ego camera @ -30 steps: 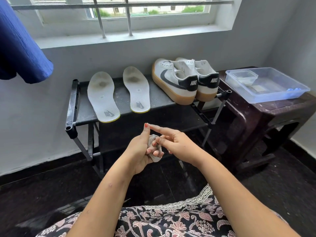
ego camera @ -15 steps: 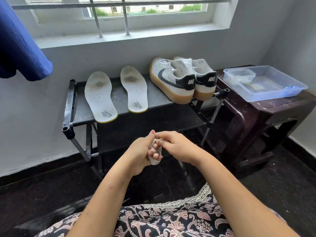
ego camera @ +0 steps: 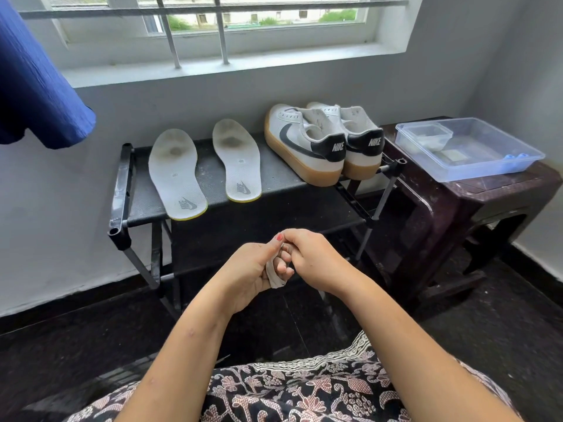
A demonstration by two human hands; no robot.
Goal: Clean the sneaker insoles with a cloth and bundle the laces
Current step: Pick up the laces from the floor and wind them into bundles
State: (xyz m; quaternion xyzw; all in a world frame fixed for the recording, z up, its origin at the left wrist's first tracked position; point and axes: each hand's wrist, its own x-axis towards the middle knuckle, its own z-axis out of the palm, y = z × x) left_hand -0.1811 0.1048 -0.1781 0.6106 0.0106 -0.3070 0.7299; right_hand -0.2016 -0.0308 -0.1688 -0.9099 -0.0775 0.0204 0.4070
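Hands first: you've got both together in front of the rack, below its top shelf and not touching it, with open dark floor to either side. Watch the edges: the left insole and right insole both poke their heels over the rack's front edge, and the two sneakers sit heel-out at the right end, touching each other. A clear tub rests on the stool just beside the rack, and blue fabric hangs at upper left.

A second ago your right forefinger pointed straight out; now it's folded down, and the hands have closed up tighter.

Your left hand curls round the laces, a pale wad showing under the fingers. Your right hand is curled too, tips pinching at the top of the laces, right against the left thumb.
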